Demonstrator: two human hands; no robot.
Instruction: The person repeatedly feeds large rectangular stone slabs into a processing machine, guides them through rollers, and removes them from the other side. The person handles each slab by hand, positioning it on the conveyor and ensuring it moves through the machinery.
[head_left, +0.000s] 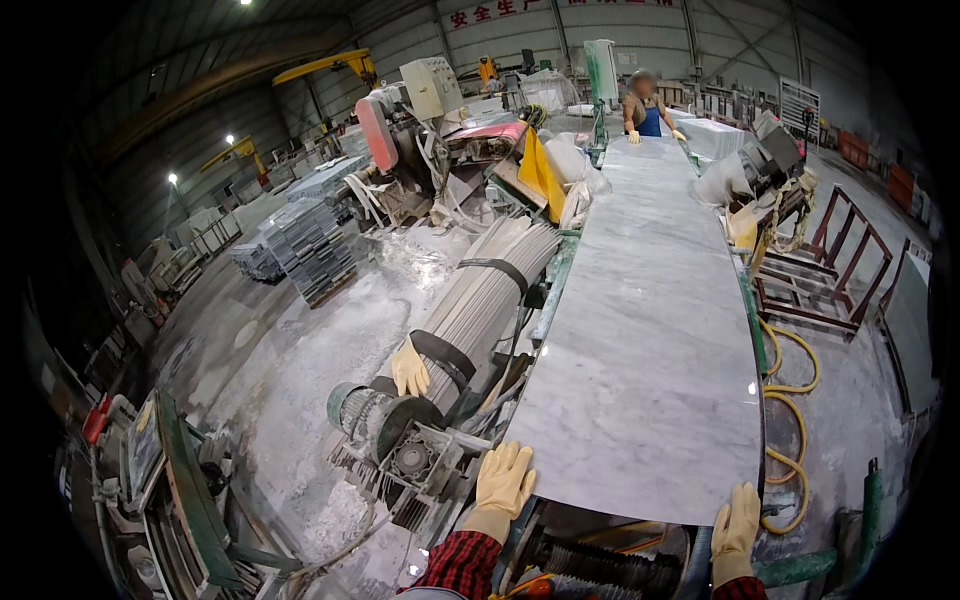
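Observation:
A long grey-white marble slab [645, 330] with soft grey veins lies flat on a machine bed, stretching away from me. My left hand [505, 482], in a cream rubber glove, rests at the slab's near left corner with its fingers stretched out. By the near right corner, my right hand [737, 522] in a matching glove points its fingers forward along the edge. Neither hand is wrapped round anything that I can see; the undersides of both palms are hidden. At the slab's far end a co-worker [650, 108] in a blue apron has gloved hands near its edges.
Left of the slab are a motor [385, 420], a loose cream glove [409, 369] and a strapped ribbed bundle [490, 275]. Yellow hoses [800, 440] curl along the right side, near a dark red metal rack [820, 265]. Stacked stone pieces [307, 250] stand farther left.

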